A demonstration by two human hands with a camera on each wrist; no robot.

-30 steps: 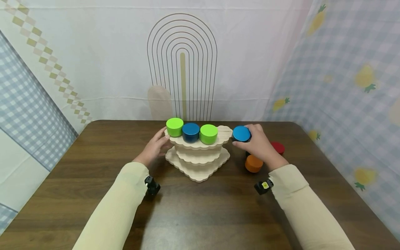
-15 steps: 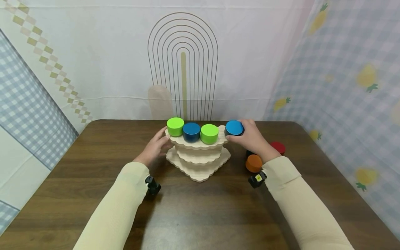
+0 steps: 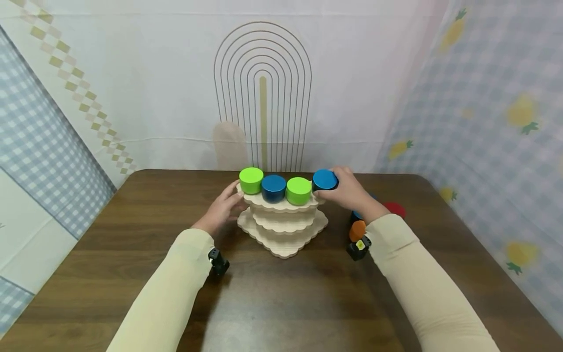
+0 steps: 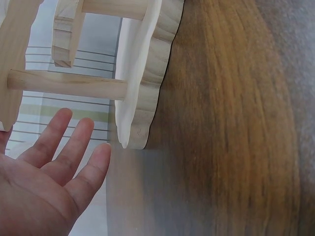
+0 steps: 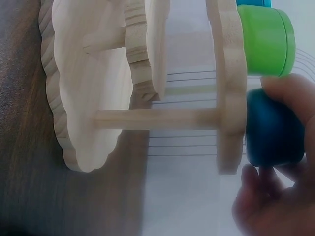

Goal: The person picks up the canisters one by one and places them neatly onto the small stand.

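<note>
A three-tiered wooden stand with scalloped edges rises in the middle of the table. Along its top tier sit a green round tin, a dark blue round tin and another green tin. My right hand grips a blue round tin at the top tier's right end, thumb in front, its base right at the wood and beside the green tin. My left hand touches the top tier's left edge; in the left wrist view its fingers are spread, beside a wooden post.
Right of the stand, partly under my right forearm, are an orange tin, a red one and a blue one. A patterned cloth hangs behind the brown wooden table.
My right hand has carried the blue tin leftward from beside the stand to the top tier's right end. My left hand stays at the left edge; the head view shifts slightly.
</note>
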